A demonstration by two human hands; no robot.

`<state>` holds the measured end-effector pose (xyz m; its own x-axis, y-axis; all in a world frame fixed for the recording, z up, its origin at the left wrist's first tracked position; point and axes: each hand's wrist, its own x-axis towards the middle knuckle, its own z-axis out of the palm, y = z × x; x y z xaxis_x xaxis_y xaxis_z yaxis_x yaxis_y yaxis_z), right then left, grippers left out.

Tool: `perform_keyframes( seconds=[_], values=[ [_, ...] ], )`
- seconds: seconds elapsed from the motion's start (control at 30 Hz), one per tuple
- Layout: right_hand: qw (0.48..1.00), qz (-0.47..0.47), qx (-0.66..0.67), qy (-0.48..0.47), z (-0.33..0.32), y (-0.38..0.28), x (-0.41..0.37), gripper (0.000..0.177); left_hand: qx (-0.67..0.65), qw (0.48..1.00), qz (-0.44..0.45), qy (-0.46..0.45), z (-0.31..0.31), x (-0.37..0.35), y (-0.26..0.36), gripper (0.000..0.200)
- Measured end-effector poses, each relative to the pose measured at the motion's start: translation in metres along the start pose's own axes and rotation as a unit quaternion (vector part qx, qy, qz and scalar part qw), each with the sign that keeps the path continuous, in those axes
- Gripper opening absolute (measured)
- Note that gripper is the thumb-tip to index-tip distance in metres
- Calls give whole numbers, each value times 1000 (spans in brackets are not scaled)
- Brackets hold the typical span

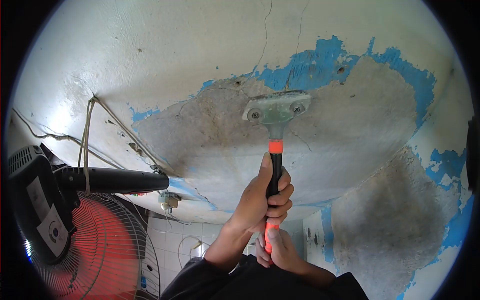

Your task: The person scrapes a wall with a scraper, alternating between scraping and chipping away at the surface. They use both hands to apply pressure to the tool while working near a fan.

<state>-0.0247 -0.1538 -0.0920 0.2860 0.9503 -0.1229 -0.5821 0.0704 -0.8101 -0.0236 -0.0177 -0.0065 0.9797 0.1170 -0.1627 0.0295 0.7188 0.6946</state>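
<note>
Now, scraper point(276, 146) near paint edge point(300, 75), fan point(107, 245) apart

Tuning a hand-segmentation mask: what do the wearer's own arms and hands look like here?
Left hand and right hand are both bare: no gloves, watch or bracelet visible. Left sleeve and right sleeve are black, with no markings that I can make out; both stop short of the wrist.
</note>
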Motion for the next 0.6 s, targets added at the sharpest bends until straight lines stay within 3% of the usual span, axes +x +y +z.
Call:
perform_keyframes(
  seconds=[0.2, 0.33, 0.43, 0.6],
  values=[
    [1000, 8, 0, -17, 6, -14, 1, 44, 11, 1000, 3, -6, 8, -1, 8, 57],
    [999, -1, -42, 22, 2, -2, 4, 57, 16, 1000, 5, -9, -4, -4, 2, 56],
    [1000, 3, 9, -5, -3, -1, 1, 44, 27, 1000, 11, -1, 2, -1, 2, 56],
    [1000, -11, -14, 2, -1, -12, 4, 46, 29, 999, 24, 9, 4, 3, 3, 57]
  ],
)
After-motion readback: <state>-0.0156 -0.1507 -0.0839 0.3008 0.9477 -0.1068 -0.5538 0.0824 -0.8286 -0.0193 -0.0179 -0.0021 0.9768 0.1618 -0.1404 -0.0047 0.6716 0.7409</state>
